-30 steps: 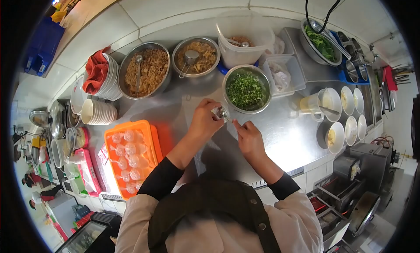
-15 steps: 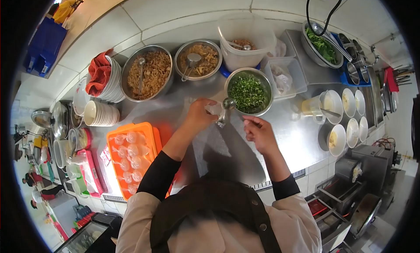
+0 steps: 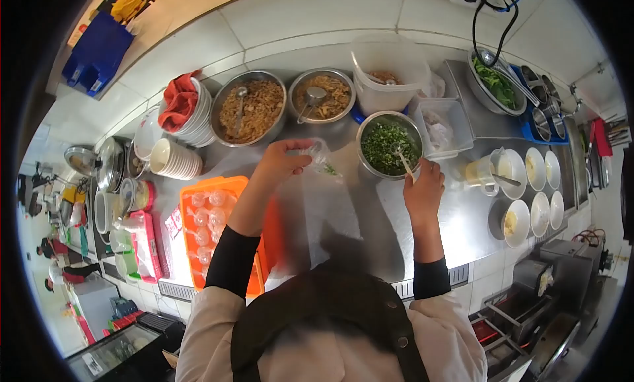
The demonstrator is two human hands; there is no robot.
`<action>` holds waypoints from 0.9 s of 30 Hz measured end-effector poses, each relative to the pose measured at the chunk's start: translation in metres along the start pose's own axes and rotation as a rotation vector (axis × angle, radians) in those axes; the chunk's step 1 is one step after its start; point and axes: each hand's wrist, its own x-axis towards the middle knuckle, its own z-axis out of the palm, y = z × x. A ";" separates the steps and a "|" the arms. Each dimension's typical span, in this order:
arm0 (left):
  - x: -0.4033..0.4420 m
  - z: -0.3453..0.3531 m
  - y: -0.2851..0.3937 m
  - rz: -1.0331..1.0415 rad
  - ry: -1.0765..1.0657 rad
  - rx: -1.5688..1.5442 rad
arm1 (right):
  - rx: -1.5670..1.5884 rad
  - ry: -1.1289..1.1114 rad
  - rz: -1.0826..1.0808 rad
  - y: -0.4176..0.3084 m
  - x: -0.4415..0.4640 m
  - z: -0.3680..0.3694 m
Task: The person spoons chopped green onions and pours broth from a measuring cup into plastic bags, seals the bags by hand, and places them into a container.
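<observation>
My left hand (image 3: 281,163) pinches a small clear plastic bag (image 3: 319,157) over the steel counter. A little chopped green shows near the bag's lower end. On the right, my right hand (image 3: 424,187) grips the pale handle of a spoon (image 3: 405,165). The spoon's head rests in chopped green herbs (image 3: 382,147), which fill a steel bowl (image 3: 362,159). My right hand is at the bowl's near right rim; the bag is left of the bowl, apart from it.
Left of my forearm stands an orange tray (image 3: 216,182) with several tied clear bags (image 3: 218,215). Behind are two steel bowls of brown food (image 3: 254,104) (image 3: 335,104) and a clear tub (image 3: 386,62). Several white bowls (image 3: 539,210) and a jug (image 3: 481,173) stand right.
The spoon has moved from the bag into the herb bowl, and my right hand has shifted right, now holding its handle. My left hand still has the bag. The camera view has shifted slightly.
</observation>
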 end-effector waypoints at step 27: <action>-0.375 -0.176 -0.109 0.470 0.895 0.394 | 0.666 -0.676 -0.987 -0.404 -0.266 -0.024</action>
